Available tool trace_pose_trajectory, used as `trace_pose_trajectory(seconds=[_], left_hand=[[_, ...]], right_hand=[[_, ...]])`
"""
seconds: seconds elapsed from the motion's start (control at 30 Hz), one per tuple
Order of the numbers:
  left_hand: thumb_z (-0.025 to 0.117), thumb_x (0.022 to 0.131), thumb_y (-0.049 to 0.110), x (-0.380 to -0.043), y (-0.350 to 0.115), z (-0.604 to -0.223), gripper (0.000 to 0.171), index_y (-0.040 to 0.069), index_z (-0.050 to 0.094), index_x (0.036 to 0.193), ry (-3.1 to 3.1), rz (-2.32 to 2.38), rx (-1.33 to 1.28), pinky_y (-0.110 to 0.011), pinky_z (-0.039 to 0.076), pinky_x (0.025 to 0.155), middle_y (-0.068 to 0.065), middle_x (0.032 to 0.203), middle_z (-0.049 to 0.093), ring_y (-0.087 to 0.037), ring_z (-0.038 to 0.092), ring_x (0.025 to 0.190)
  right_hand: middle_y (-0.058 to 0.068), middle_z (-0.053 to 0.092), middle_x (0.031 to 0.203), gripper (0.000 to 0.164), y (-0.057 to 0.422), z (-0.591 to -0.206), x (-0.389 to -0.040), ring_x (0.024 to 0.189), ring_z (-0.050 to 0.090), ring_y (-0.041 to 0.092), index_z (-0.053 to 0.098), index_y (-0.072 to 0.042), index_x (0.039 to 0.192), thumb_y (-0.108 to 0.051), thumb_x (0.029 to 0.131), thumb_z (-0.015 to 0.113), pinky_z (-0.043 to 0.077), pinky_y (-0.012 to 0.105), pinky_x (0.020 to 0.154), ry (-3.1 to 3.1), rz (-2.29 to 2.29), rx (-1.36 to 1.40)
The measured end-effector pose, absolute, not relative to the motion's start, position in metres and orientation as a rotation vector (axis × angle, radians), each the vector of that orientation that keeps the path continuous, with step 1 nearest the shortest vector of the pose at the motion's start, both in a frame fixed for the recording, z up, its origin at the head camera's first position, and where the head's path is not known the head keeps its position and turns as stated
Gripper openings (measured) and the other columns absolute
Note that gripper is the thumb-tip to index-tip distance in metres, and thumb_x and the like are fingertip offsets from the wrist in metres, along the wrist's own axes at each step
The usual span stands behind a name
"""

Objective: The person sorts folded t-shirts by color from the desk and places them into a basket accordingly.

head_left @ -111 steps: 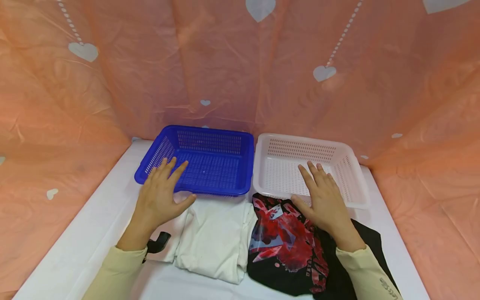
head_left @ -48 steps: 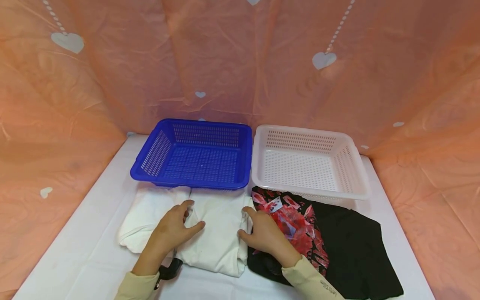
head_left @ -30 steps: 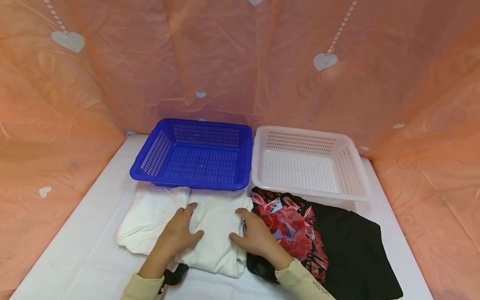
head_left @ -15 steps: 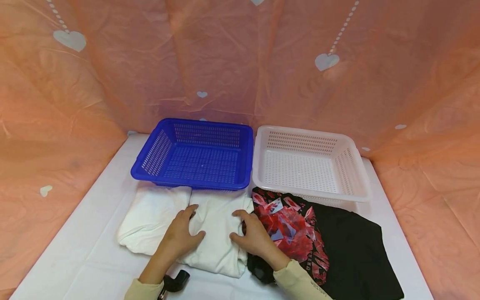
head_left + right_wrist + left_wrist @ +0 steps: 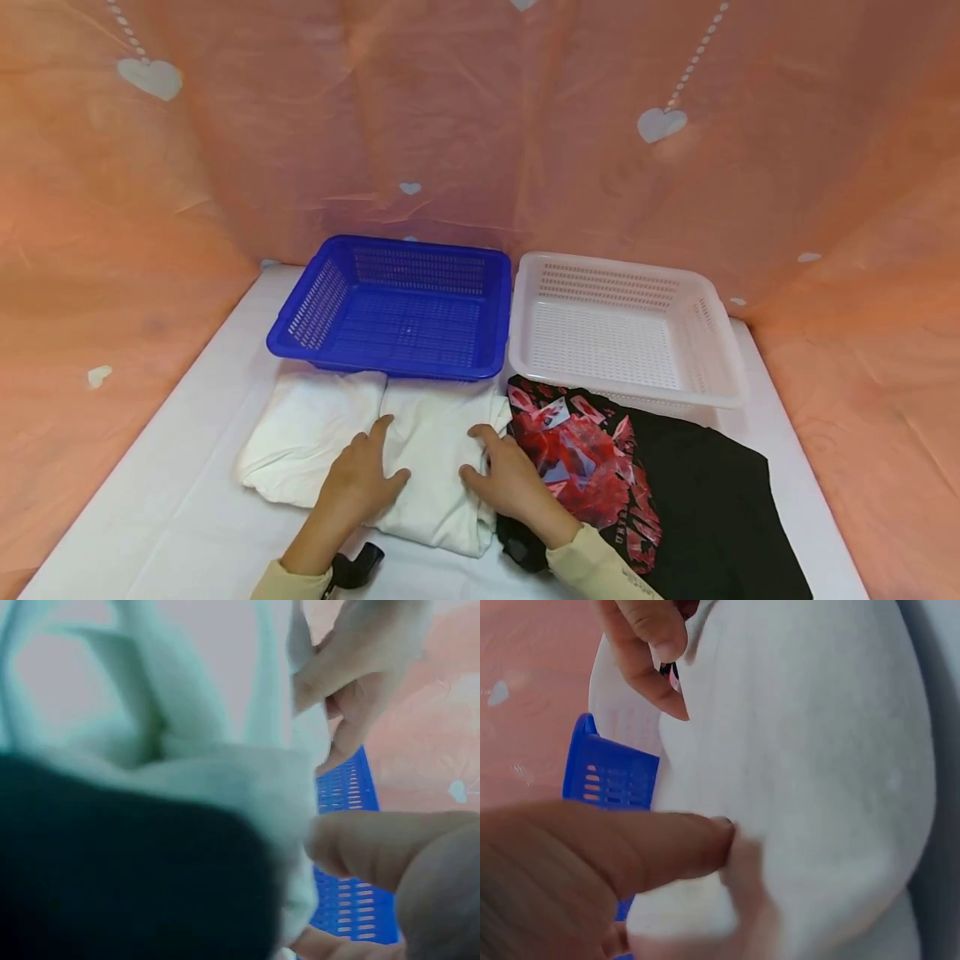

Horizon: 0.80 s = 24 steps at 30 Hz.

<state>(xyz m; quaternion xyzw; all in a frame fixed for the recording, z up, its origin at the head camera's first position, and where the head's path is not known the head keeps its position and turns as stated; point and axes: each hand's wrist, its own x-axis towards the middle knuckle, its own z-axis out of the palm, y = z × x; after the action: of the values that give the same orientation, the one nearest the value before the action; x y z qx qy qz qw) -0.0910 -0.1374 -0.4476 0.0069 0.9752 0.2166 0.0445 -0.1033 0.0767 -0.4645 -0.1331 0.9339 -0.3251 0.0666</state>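
Observation:
A folded white garment lies on the table in front of the blue basket; its exact kind is not clear. At its left edge my left hand grips it, thumb on top and the other fingers mostly hidden at the side. My right hand grips the opposite edge in the same way. In the left wrist view the left thumb presses the cloth. The right thumb touches the cloth edge in the right wrist view, which is partly blurred and dark.
Another folded white garment lies to the left. A black garment with a red print lies at the right, beside my right hand. A white basket stands behind it. Pink sheeting hangs behind and at both sides.
Both hands have come down from in front of the baskets to the two sides of the middle white garment. Over the last second they barely move, and the garment stays in place.

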Motion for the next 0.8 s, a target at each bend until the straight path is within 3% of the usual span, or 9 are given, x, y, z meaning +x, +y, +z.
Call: trace_pose_trajectory(seconds=[0.2,0.33,0.43,0.6,0.8], left_hand=[[0.069,0.068,0.030,-0.099,-0.140,-0.452,0.076,0.013,0.032,0.132,2.864,0.873,-0.019,-0.044,0.043,0.079,-0.021,0.111,0.053,-0.032,0.054,0.098],[0.068,0.069,0.027,-0.100,-0.141,-0.452,0.073,0.014,0.033,0.131,2.796,0.980,-0.054,-0.048,0.041,0.083,-0.023,0.117,0.050,-0.036,0.049,0.106],[0.068,0.070,0.027,-0.101,-0.141,-0.453,0.069,0.016,0.034,0.129,2.751,1.051,-0.071,-0.049,0.040,0.084,-0.024,0.122,0.047,-0.039,0.047,0.107],[0.068,0.072,0.028,-0.102,-0.144,-0.455,0.066,0.020,0.033,0.127,2.670,1.166,-0.068,-0.050,0.037,0.087,-0.022,0.130,0.041,-0.039,0.043,0.113],[0.068,0.072,0.026,-0.102,-0.145,-0.456,0.062,0.025,0.035,0.124,2.694,1.219,0.027,-0.047,0.038,0.087,-0.018,0.125,0.047,-0.033,0.046,0.112]], right_hand=[[0.010,0.059,0.107,0.045,0.078,-0.470,-0.107,0.095,0.055,0.020,0.047,-0.020,0.116,-0.030,0.075,0.064,0.044,0.036,0.078,2.767,-1.124,-0.426],[0.004,0.059,0.082,0.043,0.078,-0.471,-0.110,0.071,0.053,0.012,0.048,-0.021,0.114,-0.025,0.074,0.065,0.044,0.027,0.063,2.726,-1.201,-0.439],[0.000,0.047,0.062,0.043,0.077,-0.472,-0.111,0.055,0.041,0.007,0.049,-0.022,0.114,-0.021,0.074,0.065,0.037,0.021,0.051,2.696,-1.254,-0.443],[-0.003,0.045,0.063,0.043,0.077,-0.476,-0.111,0.055,0.039,0.004,0.051,-0.024,0.112,-0.017,0.073,0.066,0.035,0.019,0.050,2.669,-1.334,-0.474],[-0.005,0.045,0.065,0.044,0.077,-0.475,-0.110,0.057,0.040,0.004,0.053,-0.025,0.111,-0.015,0.071,0.068,0.036,0.018,0.052,2.635,-1.431,-0.512]])
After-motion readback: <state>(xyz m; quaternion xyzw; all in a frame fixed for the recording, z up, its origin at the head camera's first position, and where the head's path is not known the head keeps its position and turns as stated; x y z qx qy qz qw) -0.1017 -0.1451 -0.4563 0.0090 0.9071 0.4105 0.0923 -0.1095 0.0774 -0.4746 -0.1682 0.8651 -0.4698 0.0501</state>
